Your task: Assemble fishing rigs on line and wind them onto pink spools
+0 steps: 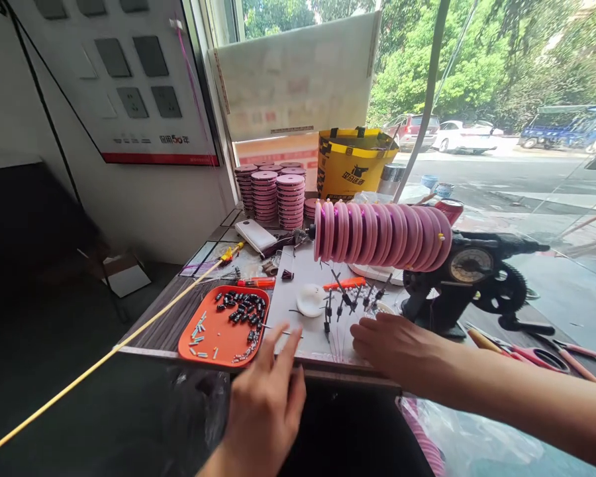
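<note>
My left hand hovers at the table's front edge, fingers apart, beside the right rim of an orange tray. The tray holds black beads, short pale tubes and small silvery pieces. My right hand rests palm down near the front edge, its fingertips hidden behind the hand. Just beyond it, several black pieces on thin stems stand near a small white dish. Above them, a row of pink spools sits on a black winding machine with a dial.
Stacked pink spools and a yellow bag stand at the back. A white phone lies left. Scissors lie right. A long yellow rod slants across the left side. An orange-handled tool lies behind the dish.
</note>
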